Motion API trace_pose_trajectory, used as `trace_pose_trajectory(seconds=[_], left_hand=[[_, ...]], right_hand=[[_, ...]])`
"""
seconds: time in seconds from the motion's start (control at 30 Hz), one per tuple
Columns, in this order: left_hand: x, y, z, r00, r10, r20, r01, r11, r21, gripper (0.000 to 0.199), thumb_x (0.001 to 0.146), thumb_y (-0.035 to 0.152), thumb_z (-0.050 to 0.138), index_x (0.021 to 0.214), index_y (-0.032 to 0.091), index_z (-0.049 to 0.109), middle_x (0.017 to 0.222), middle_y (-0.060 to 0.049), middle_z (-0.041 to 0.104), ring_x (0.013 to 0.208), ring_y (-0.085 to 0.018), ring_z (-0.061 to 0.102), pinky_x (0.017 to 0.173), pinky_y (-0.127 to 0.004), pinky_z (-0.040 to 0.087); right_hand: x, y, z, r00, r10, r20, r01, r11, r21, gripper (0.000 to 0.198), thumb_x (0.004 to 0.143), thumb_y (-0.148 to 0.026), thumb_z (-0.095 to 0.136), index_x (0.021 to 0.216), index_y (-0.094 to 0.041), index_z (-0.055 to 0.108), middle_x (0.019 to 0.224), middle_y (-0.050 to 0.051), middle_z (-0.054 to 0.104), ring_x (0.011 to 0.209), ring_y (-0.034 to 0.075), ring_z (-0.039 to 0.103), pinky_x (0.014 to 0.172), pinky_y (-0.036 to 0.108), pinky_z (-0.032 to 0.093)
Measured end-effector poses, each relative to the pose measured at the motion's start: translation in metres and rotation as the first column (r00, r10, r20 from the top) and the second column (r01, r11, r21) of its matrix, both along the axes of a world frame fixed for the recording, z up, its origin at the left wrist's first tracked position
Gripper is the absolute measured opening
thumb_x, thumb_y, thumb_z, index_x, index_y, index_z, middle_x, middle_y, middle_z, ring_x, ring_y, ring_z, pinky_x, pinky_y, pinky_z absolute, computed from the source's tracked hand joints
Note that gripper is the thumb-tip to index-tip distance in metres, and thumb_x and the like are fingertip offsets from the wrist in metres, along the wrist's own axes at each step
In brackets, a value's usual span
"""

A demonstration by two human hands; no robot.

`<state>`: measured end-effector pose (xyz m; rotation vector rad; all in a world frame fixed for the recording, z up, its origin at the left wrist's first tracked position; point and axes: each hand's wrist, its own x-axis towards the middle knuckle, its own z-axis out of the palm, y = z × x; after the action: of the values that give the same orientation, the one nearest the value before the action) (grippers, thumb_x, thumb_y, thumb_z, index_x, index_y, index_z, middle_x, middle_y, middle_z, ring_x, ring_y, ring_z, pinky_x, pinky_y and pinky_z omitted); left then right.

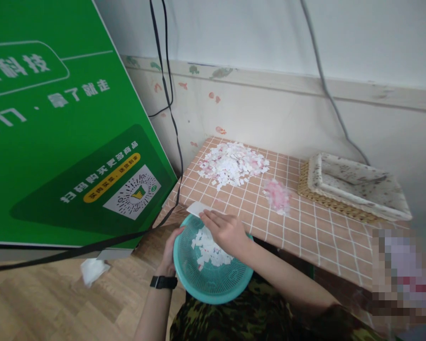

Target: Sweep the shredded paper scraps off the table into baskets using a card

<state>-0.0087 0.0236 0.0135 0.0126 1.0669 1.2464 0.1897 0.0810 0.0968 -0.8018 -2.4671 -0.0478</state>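
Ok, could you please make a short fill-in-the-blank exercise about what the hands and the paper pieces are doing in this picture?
1. The left hand holds the rim of a teal ____ at the table edge.
2. The right hand rests over the basket, which holds white paper ____.
3. The large pile of paper pieces lies on a tablecloth with a ____ pattern.
4. On the left wrist there is a black ____.

Missing words: basket; pieces; grid; watch

left hand [170, 253] gripping, right hand [226, 231] flat, palm down
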Motion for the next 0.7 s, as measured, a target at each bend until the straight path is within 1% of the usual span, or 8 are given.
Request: trace_pose_trajectory(seconds=[0.07,0.17,0.33,0.47,0.53,0.6,0.63,0.7], left_hand=[[0.001,0.001,0.002,1.0,-0.002,0.003,0.002,1.0,-0.012,0.018,0.075,0.023,0.065,0.086,0.01,0.072,0.077,-0.009,0.076,0.07,-0.023,0.069,0.072,-0.035,0.055],[0.003,0.001,0.006,0.999,-0.022,0.028,0.023,1.0,-0.015,0.02,0.075,0.023,0.064,0.087,0.009,0.072,0.081,-0.011,0.076,0.073,-0.025,0.07,0.074,-0.037,0.055],[0.002,-0.002,0.003,0.999,-0.027,0.041,0.028,1.0,-0.014,0.016,0.076,0.026,0.066,0.081,0.012,0.072,0.074,-0.007,0.075,0.065,-0.02,0.069,0.067,-0.032,0.055],[0.0,-0.004,-0.002,1.0,-0.018,0.024,0.019,0.999,-0.029,0.015,0.075,0.026,0.067,0.077,0.012,0.071,0.068,-0.006,0.074,0.058,-0.019,0.067,0.061,-0.03,0.055],[-0.001,-0.004,-0.003,0.999,-0.031,0.031,0.032,0.999,-0.03,0.017,0.075,0.027,0.067,0.081,0.012,0.071,0.071,-0.007,0.075,0.061,-0.021,0.068,0.063,-0.033,0.056],[-0.001,-0.004,-0.003,0.998,-0.047,0.037,0.048,0.998,-0.034,0.021,0.075,0.029,0.066,0.084,0.011,0.071,0.074,-0.009,0.075,0.066,-0.023,0.069,0.066,-0.036,0.056],[-0.001,-0.003,-0.003,0.998,-0.054,0.039,0.055,0.998,-0.035,0.021,0.075,0.029,0.066,0.085,0.011,0.071,0.075,-0.009,0.075,0.068,-0.024,0.07,0.068,-0.037,0.056],[-0.001,-0.003,-0.002,0.998,-0.057,0.033,0.058,0.997,-0.044,0.022,0.074,0.029,0.066,0.085,0.011,0.07,0.075,-0.009,0.075,0.071,-0.025,0.07,0.069,-0.038,0.056]], right_hand=[[-0.01,-0.005,-0.007,0.997,-0.049,0.066,0.048,0.999,0.014,0.034,0.093,-0.014,0.044,0.125,-0.013,0.058,0.121,0.009,0.065,0.104,0.023,0.065,0.077,0.034,0.057],[-0.008,-0.008,-0.014,0.981,-0.169,0.094,0.168,0.986,0.017,0.034,0.092,-0.015,0.046,0.124,-0.013,0.059,0.12,0.01,0.066,0.103,0.025,0.065,0.073,0.035,0.057],[0.015,-0.012,-0.018,0.94,-0.339,0.044,0.338,0.941,0.037,0.034,0.09,-0.013,0.048,0.12,-0.016,0.062,0.118,0.008,0.067,0.098,0.022,0.067,0.074,0.032,0.056],[0.045,-0.014,-0.016,0.894,-0.448,-0.019,0.448,0.892,0.053,0.036,0.086,-0.009,0.049,0.117,-0.018,0.065,0.113,0.006,0.07,0.094,0.018,0.068,0.073,0.026,0.054],[0.065,-0.011,-0.016,0.855,-0.516,-0.049,0.518,0.854,0.052,0.035,0.086,-0.01,0.049,0.117,-0.018,0.065,0.11,0.006,0.071,0.088,0.016,0.069,0.07,0.024,0.052],[0.088,-0.006,-0.016,0.791,-0.607,-0.073,0.61,0.792,0.034,0.032,0.088,-0.015,0.049,0.115,-0.018,0.067,0.102,0.008,0.073,0.078,0.015,0.07,0.066,0.023,0.049],[0.099,-0.003,-0.015,0.755,-0.65,-0.088,0.654,0.756,0.029,0.031,0.089,-0.019,0.05,0.113,-0.018,0.068,0.094,0.008,0.075,0.07,0.015,0.069,0.061,0.022,0.047],[0.119,0.004,-0.011,0.643,-0.762,-0.08,0.765,0.644,0.006,0.031,0.09,-0.026,0.05,0.113,-0.021,0.069,0.074,0.007,0.074,0.055,0.015,0.065,0.053,0.024,0.042]])
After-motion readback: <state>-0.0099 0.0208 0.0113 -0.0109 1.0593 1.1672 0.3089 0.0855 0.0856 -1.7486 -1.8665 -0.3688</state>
